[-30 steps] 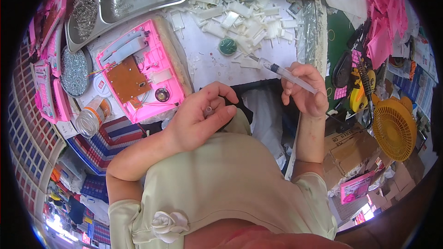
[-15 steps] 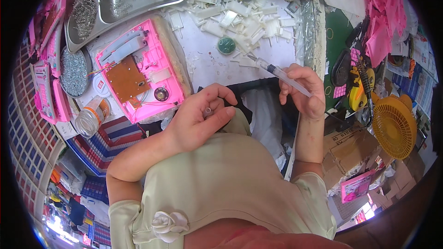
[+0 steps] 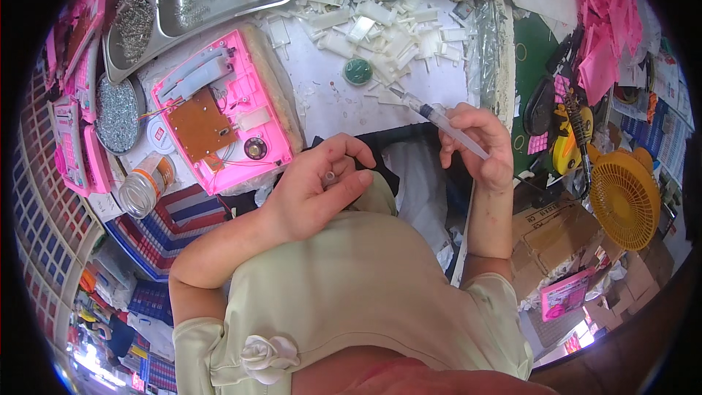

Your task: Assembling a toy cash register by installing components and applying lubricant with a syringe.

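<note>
In my right hand is a clear plastic syringe, its thin tip pointing up and left over the white table paper. My fingers wrap round its barrel. My left hand rests in front of my body, curled round a small whitish cylinder; only its round end shows. Beyond the syringe tip lies a pile of white plastic parts, with a round green piece at its near edge. Left of these sits an open pink plastic casing holding a brown circuit board, wires and a small round speaker.
A metal tray of small metal parts stands at the far left, beside a dark dish of screws. A clear jar lies near the table's left edge. To the right are a yellow fan, cardboard and stacked pink parts.
My right hand and the syringe have shifted slightly left. My left hand stays in place.
</note>
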The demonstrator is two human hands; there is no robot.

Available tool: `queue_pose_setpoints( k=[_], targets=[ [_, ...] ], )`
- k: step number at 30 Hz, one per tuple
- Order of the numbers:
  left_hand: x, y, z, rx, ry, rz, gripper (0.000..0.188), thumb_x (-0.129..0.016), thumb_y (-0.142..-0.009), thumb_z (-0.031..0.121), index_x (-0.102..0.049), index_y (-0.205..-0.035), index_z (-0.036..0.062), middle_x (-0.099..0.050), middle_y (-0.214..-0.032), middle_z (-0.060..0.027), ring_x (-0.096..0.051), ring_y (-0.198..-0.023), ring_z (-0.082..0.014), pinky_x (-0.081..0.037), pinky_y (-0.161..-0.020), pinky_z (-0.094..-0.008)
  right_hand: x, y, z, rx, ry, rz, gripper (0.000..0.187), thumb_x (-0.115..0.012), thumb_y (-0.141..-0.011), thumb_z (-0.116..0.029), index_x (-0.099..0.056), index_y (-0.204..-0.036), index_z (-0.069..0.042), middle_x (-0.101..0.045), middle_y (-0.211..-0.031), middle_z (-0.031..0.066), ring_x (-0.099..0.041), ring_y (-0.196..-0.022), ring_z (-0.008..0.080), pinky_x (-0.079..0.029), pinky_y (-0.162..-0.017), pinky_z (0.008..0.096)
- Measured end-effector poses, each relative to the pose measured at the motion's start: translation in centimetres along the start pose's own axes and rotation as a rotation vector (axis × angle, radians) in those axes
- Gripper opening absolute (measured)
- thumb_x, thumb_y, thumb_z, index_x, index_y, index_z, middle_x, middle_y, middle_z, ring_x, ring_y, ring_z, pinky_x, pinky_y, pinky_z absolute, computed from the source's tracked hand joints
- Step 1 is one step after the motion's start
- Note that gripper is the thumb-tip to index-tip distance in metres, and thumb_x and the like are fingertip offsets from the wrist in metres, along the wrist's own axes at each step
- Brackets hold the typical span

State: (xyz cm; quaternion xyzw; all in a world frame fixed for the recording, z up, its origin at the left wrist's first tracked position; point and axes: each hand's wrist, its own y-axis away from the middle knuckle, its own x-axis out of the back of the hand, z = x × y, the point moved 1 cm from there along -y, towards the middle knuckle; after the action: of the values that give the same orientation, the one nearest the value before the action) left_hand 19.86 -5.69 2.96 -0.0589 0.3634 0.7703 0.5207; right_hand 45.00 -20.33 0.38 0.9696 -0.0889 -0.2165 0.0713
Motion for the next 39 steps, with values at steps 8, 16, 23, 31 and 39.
queue_pose_setpoints(
  k=[8,16,23,31,39],
  targets=[
    [-0.04,0.01,-0.22,0.014,0.035,0.005,0.019,-0.061,-0.099,0.013,-0.055,-0.113,0.002,-0.046,-0.07,0.0065,-0.042,-0.065,-0.001,-0.034,-0.058,-0.0209,-0.08,0.29,-0.4,0.037,0.025,-0.016,0.074,-0.076,-0.081,-0.052,-0.057,-0.122,0.006,-0.054,-0.096,0.0149,-0.054,-0.087,0.0221,-0.055,-0.058,0.0298],
    [-0.01,0.08,-0.06,0.005,0.027,0.003,0.019,-0.061,-0.099,0.013,-0.055,-0.113,0.0016,-0.047,-0.07,0.0061,-0.042,-0.065,-0.0011,-0.035,-0.058,-0.021,-0.16,0.0,-0.11,0.006,0.047,-0.012,0.072,-0.076,-0.081,-0.051,-0.057,-0.121,0.006,-0.055,-0.096,0.0151,-0.055,-0.087,0.0222,-0.055,-0.058,0.0294],
    [0.06,0.12,-0.02,-0.002,-0.009,0.005,0.019,-0.061,-0.099,0.013,-0.055,-0.113,0.0012,-0.047,-0.07,0.0061,-0.043,-0.065,-0.0013,-0.035,-0.058,-0.021,-0.01,0.12,-0.65,0.051,0.044,-0.022,0.073,-0.075,-0.081,-0.052,-0.057,-0.121,0.007,-0.054,-0.095,0.0152,-0.055,-0.084,0.0214,-0.054,-0.057,0.0293],
    [-0.01,0.21,-0.11,-0.016,0.015,0.011,0.018,-0.06,-0.1,0.012,-0.055,-0.113,0.001,-0.045,-0.069,0.0067,-0.041,-0.064,-0.0013,-0.034,-0.058,-0.021,-0.26,-0.41,-0.46,-0.021,0.038,0.022,0.07,-0.079,-0.079,-0.045,-0.061,-0.12,0.008,-0.058,-0.104,0.0141,-0.061,-0.089,0.019,-0.055,-0.067,0.0302],
    [0.03,0.14,-0.24,-0.02,0.015,0.015,0.017,-0.06,-0.1,0.011,-0.055,-0.113,0.0016,-0.044,-0.069,0.0071,-0.039,-0.064,-0.0009,-0.032,-0.058,-0.0211,-0.83,-0.63,-0.73,-0.003,0.05,0.048,0.067,-0.079,-0.082,-0.042,-0.06,-0.123,0.009,-0.056,-0.105,0.0133,-0.06,-0.093,0.0188,-0.055,-0.066,0.0284]
  ],
)
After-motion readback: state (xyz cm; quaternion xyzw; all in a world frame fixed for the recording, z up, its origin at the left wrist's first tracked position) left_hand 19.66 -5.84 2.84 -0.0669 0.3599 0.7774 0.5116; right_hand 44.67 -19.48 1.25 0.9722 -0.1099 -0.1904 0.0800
